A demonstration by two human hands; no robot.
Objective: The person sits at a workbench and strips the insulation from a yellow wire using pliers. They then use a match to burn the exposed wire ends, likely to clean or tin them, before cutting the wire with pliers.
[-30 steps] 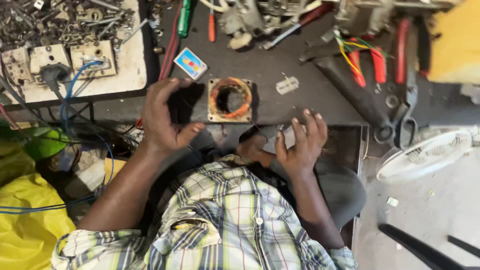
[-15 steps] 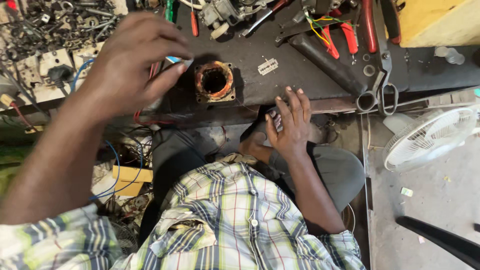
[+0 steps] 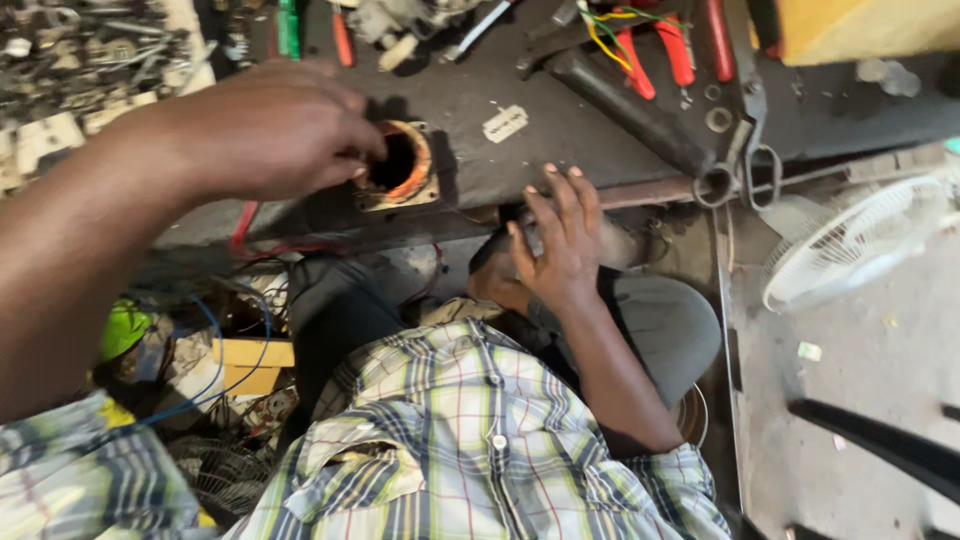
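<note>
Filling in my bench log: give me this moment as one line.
left hand: over motor stator, fingertips at its rim | right hand: at bench edge, holding small object, unclear | fan on floor

One label only: a small white label (image 3: 505,124), roughly rectangular with notched ends, lies flat and slightly tilted on the dark table (image 3: 560,150), just right of the square motor stator (image 3: 400,165) and above the right hand (image 3: 560,245). Dark print on it is too small to tell. A small pale scrap (image 3: 809,351), whitish with a green tint, lies on the grey floor (image 3: 850,400) at right, below the white fan (image 3: 860,245); cannot tell if it is a label or a bit of wrapper. A yellow block (image 3: 860,28) sits at the top right corner of the table; cannot tell if it is a package. No signs, no screens.
</note>
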